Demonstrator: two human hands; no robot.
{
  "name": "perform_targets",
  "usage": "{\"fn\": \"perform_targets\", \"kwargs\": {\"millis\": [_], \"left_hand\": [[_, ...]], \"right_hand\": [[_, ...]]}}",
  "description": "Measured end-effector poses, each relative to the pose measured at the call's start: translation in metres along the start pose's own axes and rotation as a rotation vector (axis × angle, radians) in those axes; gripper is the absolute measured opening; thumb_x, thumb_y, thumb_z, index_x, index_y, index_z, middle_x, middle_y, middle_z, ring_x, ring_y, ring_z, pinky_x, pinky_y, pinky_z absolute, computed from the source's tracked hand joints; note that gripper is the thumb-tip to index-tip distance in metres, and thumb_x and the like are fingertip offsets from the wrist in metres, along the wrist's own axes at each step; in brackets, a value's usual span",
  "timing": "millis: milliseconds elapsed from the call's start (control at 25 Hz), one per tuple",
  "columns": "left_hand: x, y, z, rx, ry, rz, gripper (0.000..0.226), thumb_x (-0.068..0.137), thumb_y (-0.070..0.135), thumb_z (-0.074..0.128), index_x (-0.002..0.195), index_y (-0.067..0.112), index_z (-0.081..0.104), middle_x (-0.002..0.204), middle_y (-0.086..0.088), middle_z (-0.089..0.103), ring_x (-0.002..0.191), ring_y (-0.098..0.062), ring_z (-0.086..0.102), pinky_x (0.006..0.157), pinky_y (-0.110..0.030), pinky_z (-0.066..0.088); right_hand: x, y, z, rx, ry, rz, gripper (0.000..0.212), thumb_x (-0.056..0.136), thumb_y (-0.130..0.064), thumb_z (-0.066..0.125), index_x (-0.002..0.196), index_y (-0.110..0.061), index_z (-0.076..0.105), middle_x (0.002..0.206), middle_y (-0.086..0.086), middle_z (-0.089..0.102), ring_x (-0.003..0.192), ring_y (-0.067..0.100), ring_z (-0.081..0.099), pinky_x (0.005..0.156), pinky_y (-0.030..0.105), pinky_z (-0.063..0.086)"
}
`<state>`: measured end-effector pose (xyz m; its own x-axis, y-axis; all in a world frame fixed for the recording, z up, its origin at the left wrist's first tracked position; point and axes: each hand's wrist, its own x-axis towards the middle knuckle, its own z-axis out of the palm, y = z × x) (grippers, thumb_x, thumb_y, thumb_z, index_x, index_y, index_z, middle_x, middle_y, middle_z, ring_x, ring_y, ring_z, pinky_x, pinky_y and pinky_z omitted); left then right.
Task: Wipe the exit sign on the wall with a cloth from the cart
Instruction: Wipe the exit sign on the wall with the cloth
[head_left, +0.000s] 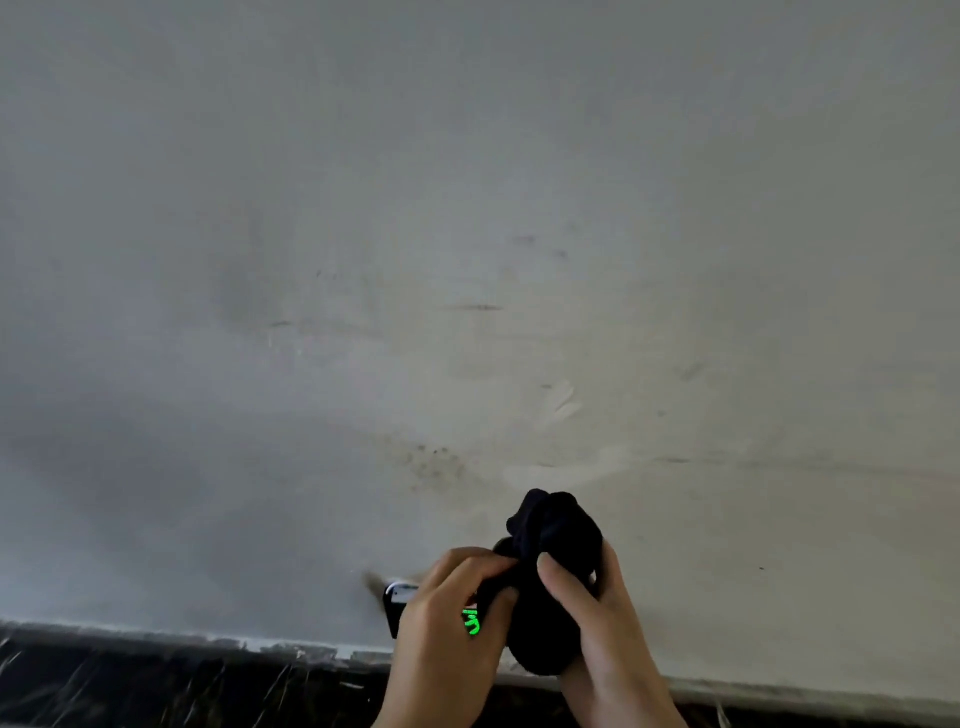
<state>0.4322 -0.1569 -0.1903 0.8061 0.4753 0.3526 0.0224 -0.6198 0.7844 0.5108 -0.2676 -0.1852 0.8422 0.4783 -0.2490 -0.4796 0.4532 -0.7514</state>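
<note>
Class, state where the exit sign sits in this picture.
The exit sign is low on the wall, bottom centre of the head view, just above the dark baseboard, mostly hidden behind the left hand and cloth.

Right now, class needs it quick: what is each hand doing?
Left hand: closed on the dark cloth, in front of the exit sign.
Right hand: closed on the same cloth.

Both hands, left hand (441, 639) and right hand (597, 623), are bare: no gloves, rings or sleeves showing.
</note>
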Motion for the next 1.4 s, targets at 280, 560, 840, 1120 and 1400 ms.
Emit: {"fn": "perform_targets", "kwargs": {"millis": [280, 560, 840, 1120, 1400], "left_hand": [[-0.002, -0.105, 0.051, 0.036, 0.037, 0.244, 0.017, 0.086, 0.023, 0.068, 0.102, 0.021, 0.075, 0.097, 0.015, 0.071, 0.091, 0.001, 0.065, 0.076, -0.01, 0.05], [0.037, -0.176, 0.063, 0.655, 0.341, 0.792, 0.044, 0.094, 0.026, 0.054, 0.133, 0.009, 0.063, 0.144, -0.01, 0.056, 0.137, -0.028, 0.044, 0.115, -0.044, 0.033], [0.114, -0.195, 0.023, 1.069, 0.42, 0.933, 0.062, 0.092, 0.032, 0.053, 0.149, 0.009, 0.043, 0.157, -0.011, 0.038, 0.145, -0.03, 0.03, 0.119, -0.053, 0.017], [0.16, -0.209, 0.006, 1.141, 0.46, 1.054, 0.065, 0.1, 0.042, 0.044, 0.156, 0.015, 0.026, 0.161, -0.009, 0.03, 0.148, -0.027, 0.022, 0.122, -0.049, 0.006], [0.177, -0.223, 0.012, 1.079, 0.566, 1.166, 0.064, 0.099, 0.046, 0.041, 0.156, 0.018, 0.03, 0.16, -0.006, 0.028, 0.148, -0.027, 0.025, 0.121, -0.053, 0.008]], "right_hand": [[0.05, 0.086, -0.056, -0.006, 0.049, -0.14, 0.054, 0.061, -0.013, 0.075, 0.114, -0.02, 0.064, 0.105, 0.017, 0.074, 0.091, 0.035, 0.073, 0.063, 0.037, 0.059], [0.073, 0.14, -0.111, -0.007, -0.008, -0.255, 0.055, 0.065, -0.013, 0.071, 0.118, -0.023, 0.063, 0.111, 0.008, 0.074, 0.098, 0.027, 0.072, 0.072, 0.038, 0.058], [0.076, 0.172, -0.141, 0.001, -0.046, -0.375, 0.063, 0.066, -0.002, 0.068, 0.127, -0.003, 0.053, 0.104, 0.02, 0.07, 0.087, 0.038, 0.067, 0.067, 0.038, 0.051], [0.092, 0.193, -0.136, -0.376, 0.149, -0.549, 0.063, 0.071, 0.021, 0.067, 0.101, -0.034, 0.064, 0.102, -0.003, 0.073, 0.093, 0.007, 0.069, 0.078, 0.025, 0.055], [0.13, 0.249, -0.096, -1.125, 0.127, -0.934, 0.079, 0.063, 0.013, 0.073, 0.11, -0.046, 0.049, 0.115, -0.025, 0.053, 0.105, 0.001, 0.055, 0.084, 0.01, 0.049]]}}
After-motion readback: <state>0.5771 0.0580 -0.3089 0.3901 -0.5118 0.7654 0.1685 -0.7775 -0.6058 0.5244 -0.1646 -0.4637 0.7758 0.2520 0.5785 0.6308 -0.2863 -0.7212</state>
